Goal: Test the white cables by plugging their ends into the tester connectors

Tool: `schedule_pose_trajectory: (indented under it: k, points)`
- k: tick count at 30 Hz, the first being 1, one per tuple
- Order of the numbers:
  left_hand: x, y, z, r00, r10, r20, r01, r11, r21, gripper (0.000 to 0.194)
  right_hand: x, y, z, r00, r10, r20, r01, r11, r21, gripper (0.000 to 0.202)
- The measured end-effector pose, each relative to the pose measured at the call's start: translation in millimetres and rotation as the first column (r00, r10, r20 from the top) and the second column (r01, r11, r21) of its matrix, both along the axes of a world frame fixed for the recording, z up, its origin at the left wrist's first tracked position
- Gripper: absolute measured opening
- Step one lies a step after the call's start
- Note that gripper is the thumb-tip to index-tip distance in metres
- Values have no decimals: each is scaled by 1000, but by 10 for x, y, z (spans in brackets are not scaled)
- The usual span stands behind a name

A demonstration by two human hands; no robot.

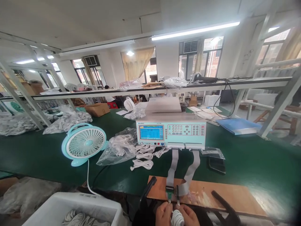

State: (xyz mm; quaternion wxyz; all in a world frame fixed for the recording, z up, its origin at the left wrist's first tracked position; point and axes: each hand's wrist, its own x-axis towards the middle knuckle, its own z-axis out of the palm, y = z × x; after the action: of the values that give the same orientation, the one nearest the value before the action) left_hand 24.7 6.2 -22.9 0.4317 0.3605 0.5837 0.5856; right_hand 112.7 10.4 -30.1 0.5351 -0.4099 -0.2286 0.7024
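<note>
At the bottom centre, my left hand (164, 214) pinches one end of a coiled white cable (177, 217), close to a small green connector board (169, 195). Beside it my right hand (189, 216) has its fingers closed on the cable's other end, near a second, dark connector (178, 191). The coil hangs between both hands. Two grey ribbon cables (173, 168) run from these connectors up to a light-blue tester (171, 131) with a lit screen. Under the connectors is a brown wooden board (225, 196). Whether the plugs are fully seated cannot be made out.
A turquoise fan (86, 142) stands at left beside a plastic bag (118, 147). Coiled white cables (143, 164) lie before the tester. A white bin (94, 202) holds more cables at lower left. A phone (216, 164) and blue folder (238, 125) lie at right.
</note>
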Motion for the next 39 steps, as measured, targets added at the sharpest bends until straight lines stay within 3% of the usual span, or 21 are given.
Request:
schedule_pose_trajectory:
  k: [4, 7, 9, 12, 13, 14, 16, 19, 22, 25, 27, 30, 35, 37, 39]
  points:
    - [110, -239, 116, 968, -125, 217, 138, 989, -49, 38, 204, -181, 189, 993, 91, 71, -94, 995, 35, 42]
    - [130, -395, 169, 888, -147, 437, 247, 952, -181, 37, 745, -278, 308, 948, 147, 281, -162, 986, 34, 34]
    - [108, -452, 176, 821, -95, 563, 281, 925, -255, 39, 1208, -328, 337, 789, 137, 600, -234, 968, 87, 29]
    - [97, -478, 176, 756, -50, 653, 302, 912, -279, 37, 1652, -441, 336, 406, -41, 913, -238, 960, 149, 13]
    - [111, -476, 182, 744, -55, 665, 315, 908, -277, 36, 1667, -493, 334, 344, -66, 937, -267, 950, 165, 7]
    - [135, -473, 191, 736, -65, 674, 324, 908, -266, 34, 1612, -549, 333, 333, -63, 941, -320, 931, 175, 3]
    - [196, -469, 218, 727, -114, 677, 346, 913, -217, 31, 1347, -650, 331, 411, 32, 911, -473, 862, 183, 8]
    - [254, -487, 257, 743, -212, 634, 382, 913, -141, 27, 867, -725, 313, 510, 130, 851, -550, 809, 206, 11]
    - [226, -548, 254, 765, -251, 593, 408, 902, -144, 23, 618, -744, 261, 610, 216, 763, -553, 805, 214, 11]
    - [163, -663, 201, 716, -250, 651, 451, 878, -160, 20, 580, -781, 184, 748, 339, 570, -525, 829, 195, 7]
    - [130, -761, 155, 687, -249, 683, 478, 863, -165, 18, 583, -824, 140, 800, 393, 454, -509, 844, 167, 11]
    - [85, -898, 104, 709, -272, 651, 502, 843, -194, 19, 560, -895, 100, 815, 405, 415, -492, 862, 126, 20]
    - [-26, -988, 66, 819, -442, 367, 544, 801, -250, 19, 458, -956, 83, 830, 387, 401, -441, 896, 49, 25]
    - [-55, -986, 53, 817, -410, 405, 542, 785, -299, 17, 430, -963, 97, 833, 368, 413, -426, 903, 53, 28]
    - [-59, -979, 39, 768, -308, 561, 548, 769, -328, 16, 427, -960, 127, 793, 342, 504, -443, 892, 91, 25]
